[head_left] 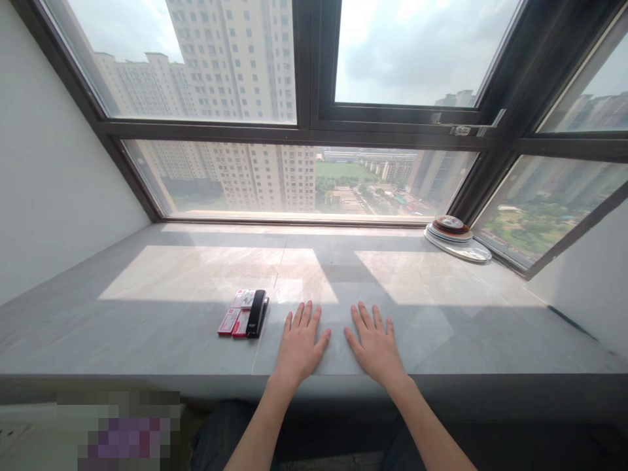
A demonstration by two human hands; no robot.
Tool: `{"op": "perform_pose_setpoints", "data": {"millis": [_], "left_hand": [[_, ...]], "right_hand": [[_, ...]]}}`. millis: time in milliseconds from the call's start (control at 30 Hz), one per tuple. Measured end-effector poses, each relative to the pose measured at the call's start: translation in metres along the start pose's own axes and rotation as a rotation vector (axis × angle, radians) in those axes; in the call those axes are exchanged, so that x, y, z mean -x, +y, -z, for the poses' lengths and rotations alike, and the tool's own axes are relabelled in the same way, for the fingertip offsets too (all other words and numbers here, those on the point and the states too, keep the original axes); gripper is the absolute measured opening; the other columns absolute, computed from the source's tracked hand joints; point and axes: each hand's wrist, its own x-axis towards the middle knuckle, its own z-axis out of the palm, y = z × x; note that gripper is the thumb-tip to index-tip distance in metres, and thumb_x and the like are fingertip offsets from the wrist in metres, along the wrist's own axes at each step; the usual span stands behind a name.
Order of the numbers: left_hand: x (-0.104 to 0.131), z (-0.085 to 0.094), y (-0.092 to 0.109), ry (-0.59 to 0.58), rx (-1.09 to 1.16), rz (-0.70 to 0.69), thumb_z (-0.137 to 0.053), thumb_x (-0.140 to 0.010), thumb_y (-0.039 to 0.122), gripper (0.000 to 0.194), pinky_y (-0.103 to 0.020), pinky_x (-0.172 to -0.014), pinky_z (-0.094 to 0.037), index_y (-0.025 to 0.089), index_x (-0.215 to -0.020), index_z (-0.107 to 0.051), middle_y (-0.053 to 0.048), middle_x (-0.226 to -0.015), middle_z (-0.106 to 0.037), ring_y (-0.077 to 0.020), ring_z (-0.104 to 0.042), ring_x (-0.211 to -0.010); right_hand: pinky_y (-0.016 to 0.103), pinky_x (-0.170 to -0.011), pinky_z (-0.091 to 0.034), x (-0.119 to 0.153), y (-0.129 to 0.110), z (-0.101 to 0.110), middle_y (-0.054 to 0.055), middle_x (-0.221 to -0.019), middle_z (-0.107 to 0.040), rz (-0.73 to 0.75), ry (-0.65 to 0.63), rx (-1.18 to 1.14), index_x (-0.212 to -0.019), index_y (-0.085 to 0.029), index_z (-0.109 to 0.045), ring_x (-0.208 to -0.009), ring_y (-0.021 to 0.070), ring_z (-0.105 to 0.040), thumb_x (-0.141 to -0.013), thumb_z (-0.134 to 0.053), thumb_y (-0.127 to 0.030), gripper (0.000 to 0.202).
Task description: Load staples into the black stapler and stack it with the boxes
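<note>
My left hand (300,343) lies flat, palm down, on the grey stone sill (161,340), its fingers spread. To its right, my right hand (375,343) rests the same way, palm down with fingers apart and nothing under them that I can see. A black stapler (256,314) stands on the sill a little left of my left hand, not touching it. Against the stapler's left side lie several small red-and-white boxes (235,314), their print too small to read.
A stack of round plates or discs (449,232) sits in the far right corner by the window. Dark window frames (304,134) edge the sill at the back, with a latch (461,131) on one pane. A thin dark strip (572,322) lies along the right wall.
</note>
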Motion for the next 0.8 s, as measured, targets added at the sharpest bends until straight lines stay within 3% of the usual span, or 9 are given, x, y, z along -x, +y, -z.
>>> {"op": "perform_pose_setpoints", "data": {"millis": [800], "left_hand": [[0.0035, 0.0010, 0.0005, 0.052, 0.014, -0.014, -0.035, -0.103, 0.050, 0.056, -0.055, -0.124, -0.021, 0.029, -0.155, -0.038, -0.005, -0.165, -0.030, -0.0287, -0.023, -0.154]], "right_hand": [[0.060, -0.121, -0.007, 0.0006, -0.0004, -0.0023, -0.002, -0.169, -0.016, -0.004, 0.010, -0.008, -0.162, -0.034, -0.022, -0.155, 0.0331, -0.006, -0.103, -0.028, -0.057, 0.064]]}}
